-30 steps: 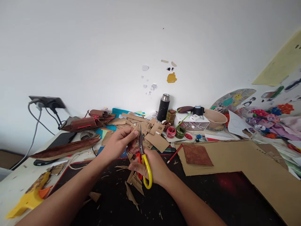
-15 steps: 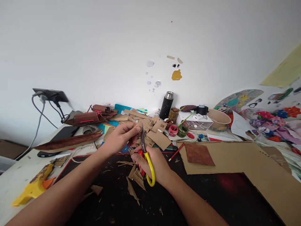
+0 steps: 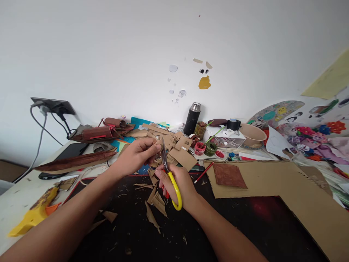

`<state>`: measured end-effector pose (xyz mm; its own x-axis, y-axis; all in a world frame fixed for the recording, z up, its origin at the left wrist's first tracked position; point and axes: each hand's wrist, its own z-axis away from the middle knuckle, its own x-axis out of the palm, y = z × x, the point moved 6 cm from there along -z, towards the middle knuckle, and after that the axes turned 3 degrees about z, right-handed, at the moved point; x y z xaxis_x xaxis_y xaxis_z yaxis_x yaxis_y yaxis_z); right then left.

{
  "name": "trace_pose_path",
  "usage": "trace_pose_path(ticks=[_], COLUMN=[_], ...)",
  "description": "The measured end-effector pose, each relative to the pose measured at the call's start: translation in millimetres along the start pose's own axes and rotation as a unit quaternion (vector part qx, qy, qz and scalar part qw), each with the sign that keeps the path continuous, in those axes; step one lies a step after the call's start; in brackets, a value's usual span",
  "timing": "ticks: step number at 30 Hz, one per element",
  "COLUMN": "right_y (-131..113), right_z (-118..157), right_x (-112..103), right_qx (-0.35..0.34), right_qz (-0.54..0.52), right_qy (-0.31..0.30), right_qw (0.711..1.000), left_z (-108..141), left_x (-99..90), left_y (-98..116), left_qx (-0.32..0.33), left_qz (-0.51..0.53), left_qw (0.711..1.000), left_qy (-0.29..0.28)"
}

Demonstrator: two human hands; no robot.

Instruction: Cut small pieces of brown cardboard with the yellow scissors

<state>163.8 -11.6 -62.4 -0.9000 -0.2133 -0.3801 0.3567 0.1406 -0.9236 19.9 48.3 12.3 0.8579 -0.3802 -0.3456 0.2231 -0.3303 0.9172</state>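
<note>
My right hand (image 3: 182,182) is wrapped round a pair of scissors (image 3: 164,157) with yellow and red handles, the blades pointing up and away from me. Just left of the blades, my left hand (image 3: 140,153) pinches a small piece of cardboard (image 3: 160,141), mostly hidden by the fingers and hard to tell from the brown scraps behind. The blade tips are close beside the left fingertips. Under the hands, cut cardboard scraps (image 3: 158,203) lie on a black mat (image 3: 131,236). A heap of cardboard pieces (image 3: 183,157) sits behind.
On the left are a yellow glue gun (image 3: 36,214) and brown painted boat-shaped pieces (image 3: 76,162). A black flask (image 3: 192,120) and paint jars (image 3: 211,148) stand at the back. A large cardboard sheet (image 3: 272,180) with a brown painted square (image 3: 229,175) covers the right side.
The view has shifted slightly, so everything sits a little higher and further left. Both hands keep their grips near each other; the scissor blades look closer together.
</note>
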Motion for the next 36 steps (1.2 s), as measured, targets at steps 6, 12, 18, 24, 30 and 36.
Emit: trace_pose_path(ticks=[6, 12, 18, 24, 30, 36], right_y=[-4, -5, -7, -10, -13, -11], right_z=[0, 1, 1, 1, -1, 0], right_x=[-3, -6, -9, -10, -10, -6], right_qx=[-0.011, 0.006, 0.013, 0.011, 0.01, 0.013], right_qz=[-0.001, 0.024, 0.083, 0.122, 0.162, 0.154], right_qy=[0.007, 0.02, 0.033, 0.031, 0.021, 0.016], right_qw=[1.0, 0.999, 0.996, 0.992, 0.987, 0.988], left_z=[-2, -2, -2, -3, -5, -6], left_x=[0.9, 1.8, -1.0, -3.1, -4.2, -7.6], left_y=[-2, -1, -7, -6, -7, -5], left_qx=[-0.005, 0.005, 0.0, -0.007, -0.039, -0.043], left_qz=[0.023, 0.021, 0.0, 0.012, 0.056, 0.042], left_qw=[1.0, 1.0, 1.0, 1.0, 0.996, 0.996], left_qy=[-0.001, -0.003, -0.014, -0.028, -0.057, -0.063])
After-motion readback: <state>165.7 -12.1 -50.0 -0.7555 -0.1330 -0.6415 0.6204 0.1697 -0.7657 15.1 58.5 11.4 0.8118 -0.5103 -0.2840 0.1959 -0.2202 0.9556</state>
